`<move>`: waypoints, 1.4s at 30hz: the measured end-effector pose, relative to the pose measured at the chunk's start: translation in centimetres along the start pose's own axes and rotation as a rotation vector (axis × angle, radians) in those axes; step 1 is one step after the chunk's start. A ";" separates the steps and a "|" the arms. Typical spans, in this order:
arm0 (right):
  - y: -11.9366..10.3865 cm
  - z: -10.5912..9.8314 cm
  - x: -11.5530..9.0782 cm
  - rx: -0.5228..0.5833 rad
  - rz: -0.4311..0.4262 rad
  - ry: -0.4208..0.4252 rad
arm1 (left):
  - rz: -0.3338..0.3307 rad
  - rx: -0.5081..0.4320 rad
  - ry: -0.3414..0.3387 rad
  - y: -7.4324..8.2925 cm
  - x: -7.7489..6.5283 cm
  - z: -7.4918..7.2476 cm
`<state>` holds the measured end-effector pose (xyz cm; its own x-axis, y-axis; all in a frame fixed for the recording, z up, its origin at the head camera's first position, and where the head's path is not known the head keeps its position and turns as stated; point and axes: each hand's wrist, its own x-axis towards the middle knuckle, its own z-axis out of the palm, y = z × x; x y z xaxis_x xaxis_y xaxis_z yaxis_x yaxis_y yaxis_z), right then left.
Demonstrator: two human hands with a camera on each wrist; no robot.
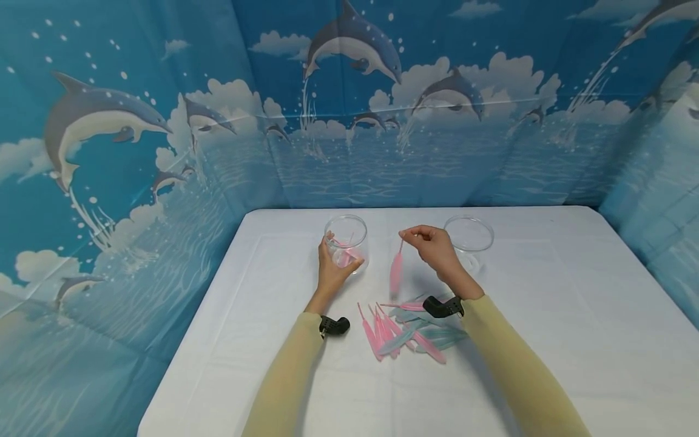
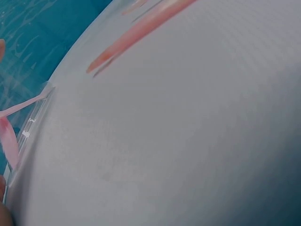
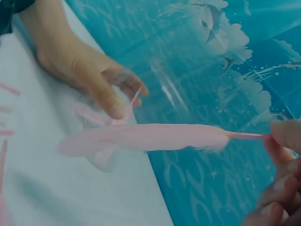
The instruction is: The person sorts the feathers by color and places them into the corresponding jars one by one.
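The dolphin backdrop [image 1: 349, 164] is way out beyond both hands, and the white table [image 1: 546, 291] sits under everything. Nearer the body than either grip there's a loose spread of pink feathers [image 1: 379, 340] and grey-blue feathers [image 1: 439, 335], right by the right sleeve [image 1: 513, 352], so a low arm could easily drag some around. Partly behind the right hand [image 1: 434, 247] stands a clear jar [image 1: 479, 244], and a careless swing might knock it, I reckon. The other jar [image 1: 357, 247] is in the left hand [image 1: 332, 272], fingers on one side, thumb on the other, with some pink stems [image 1: 345, 258] inside. Squeeze that unevenly and it could tip, imo. The right hand has a narrow pinch, thumb against finger, on the quill [image 3: 247, 135] of a single pink feather [image 1: 395, 276]. It hangs down from the fingertips, between the hands, apart from the jar. Skinny quill, light feather: loosen the pinch, or get a puff of air, and it'd probably drift off.
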<state>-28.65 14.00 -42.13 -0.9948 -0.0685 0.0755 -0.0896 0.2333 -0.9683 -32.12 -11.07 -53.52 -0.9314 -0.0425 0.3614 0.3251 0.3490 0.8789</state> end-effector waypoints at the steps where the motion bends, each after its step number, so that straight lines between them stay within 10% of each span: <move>1: -0.2 0.1 0.1 0.031 -0.003 0.034 | 0.002 0.002 0.001 0.0 0.0 0.0; 12: -2.9 2.8 2.1 0.424 -0.173 0.267 | 0.007 -0.009 -0.006 -0.1 0.0 -0.1; 21: -5.7 5.8 1.9 0.445 -0.335 0.335 | -0.007 0.007 0.011 -0.1 0.0 -0.1; 35: -3.0 6.5 2.2 0.238 -0.257 0.171 | -0.025 0.021 0.012 0.1 -0.1 0.3; 42: 0.1 4.8 2.8 0.059 -0.067 -0.011 | -0.023 0.027 0.008 0.0 0.3 0.0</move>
<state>-31.23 9.16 -43.16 -0.9861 -0.0928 0.1380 -0.1522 0.1701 -0.9736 -32.38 -11.06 -53.42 -0.9374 -0.0579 0.3435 0.2989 0.3729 0.8784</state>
